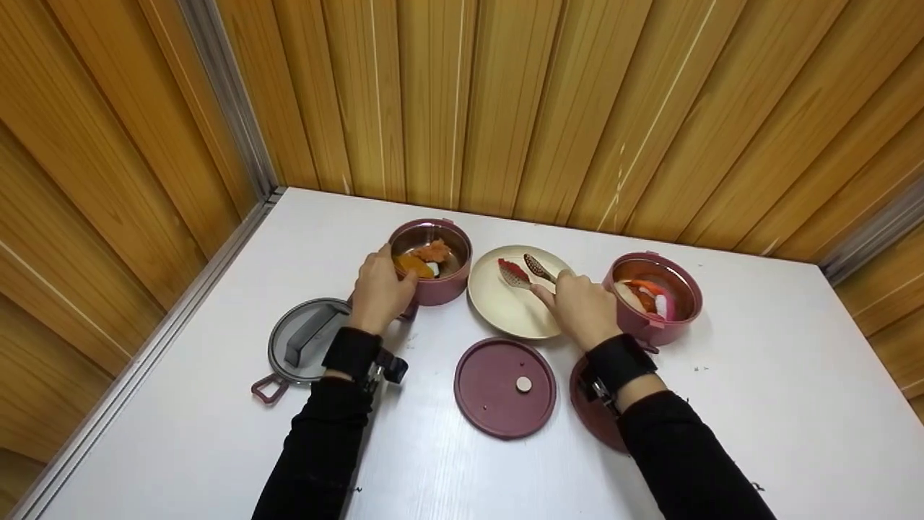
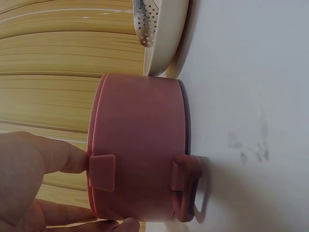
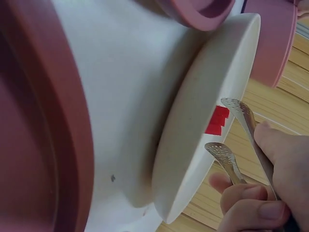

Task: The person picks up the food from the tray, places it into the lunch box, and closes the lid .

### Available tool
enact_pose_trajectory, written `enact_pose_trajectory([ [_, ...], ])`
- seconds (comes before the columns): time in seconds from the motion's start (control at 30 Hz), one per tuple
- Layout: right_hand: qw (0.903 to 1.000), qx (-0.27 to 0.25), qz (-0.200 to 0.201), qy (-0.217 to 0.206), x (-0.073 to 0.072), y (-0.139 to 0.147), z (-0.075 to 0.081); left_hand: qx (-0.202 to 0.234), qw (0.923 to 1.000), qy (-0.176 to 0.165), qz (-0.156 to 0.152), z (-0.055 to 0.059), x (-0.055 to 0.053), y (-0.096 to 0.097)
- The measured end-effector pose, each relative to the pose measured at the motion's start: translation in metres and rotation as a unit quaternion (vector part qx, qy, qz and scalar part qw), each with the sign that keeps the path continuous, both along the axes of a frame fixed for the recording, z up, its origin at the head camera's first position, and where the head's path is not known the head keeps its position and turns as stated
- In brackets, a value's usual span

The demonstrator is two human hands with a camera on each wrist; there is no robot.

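My left hand [image 1: 382, 292] grips the rim of a dusty-pink bowl [image 1: 442, 292] that stands at the back left. Inside that bowl lie an orange crumpled piece [image 1: 433, 251], a yellow-orange piece [image 1: 410, 264] and a small white one. In the left wrist view, fingers [image 2: 67, 157] touch the bowl's edge beside its clip tab. My right hand [image 1: 583, 307] holds metal tongs [image 3: 248, 123] with perforated tips over a cream plate [image 1: 498, 310]. The tips stand apart. A red piece [image 3: 218, 120] shows between them; whether it touches the tips or the plate I cannot tell.
A second pink bowl [image 1: 668, 334] with several colourful pieces stands right of the plate. A maroon lid [image 1: 498, 397] with a small pale knob lies in front; another maroon lid [image 1: 595, 419] is partly under my right wrist. A grey lid [image 1: 289, 339] lies at left.
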State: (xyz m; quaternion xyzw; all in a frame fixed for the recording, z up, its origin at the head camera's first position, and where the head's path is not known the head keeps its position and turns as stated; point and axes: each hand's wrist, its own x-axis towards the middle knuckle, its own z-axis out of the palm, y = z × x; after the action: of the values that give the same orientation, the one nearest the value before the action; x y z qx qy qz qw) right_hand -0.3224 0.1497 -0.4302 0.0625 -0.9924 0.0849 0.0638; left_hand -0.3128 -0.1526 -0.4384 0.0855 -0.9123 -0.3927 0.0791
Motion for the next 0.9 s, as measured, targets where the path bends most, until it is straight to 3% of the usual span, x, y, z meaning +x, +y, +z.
enact_pose_trajectory([
  [0.17,1.0,-0.003,0.004,0.006,-0.004,-0.001,-0.007,-0.001,1.0,-0.001,-0.001,0.0,0.001,-0.001],
  [0.27,0.9994,0.007,0.005,0.034,-0.016,0.003,-0.026,0.001,1.0,0.0,-0.003,0.001,0.002,-0.001],
  [0.33,0.9992,0.011,0.007,0.038,-0.017,0.003,-0.029,0.005,1.0,-0.002,-0.003,0.001,0.003,-0.001],
  [0.4,0.9992,0.014,0.009,0.036,-0.015,0.001,-0.028,0.008,0.9999,-0.007,-0.004,0.001,0.002,-0.001],
  [0.5,0.9998,0.01,0.011,0.016,-0.002,-0.006,-0.01,0.01,0.9998,-0.016,-0.003,0.001,0.002,-0.001],
  [0.73,0.9995,0.009,0.016,0.024,-0.002,-0.004,-0.011,0.014,0.9997,-0.02,-0.003,0.0,0.002,0.0],
  [0.9,0.9983,0.011,0.026,0.05,-0.003,-0.002,-0.011,0.01,0.9999,0.002,-0.007,-0.001,0.002,0.0],
])
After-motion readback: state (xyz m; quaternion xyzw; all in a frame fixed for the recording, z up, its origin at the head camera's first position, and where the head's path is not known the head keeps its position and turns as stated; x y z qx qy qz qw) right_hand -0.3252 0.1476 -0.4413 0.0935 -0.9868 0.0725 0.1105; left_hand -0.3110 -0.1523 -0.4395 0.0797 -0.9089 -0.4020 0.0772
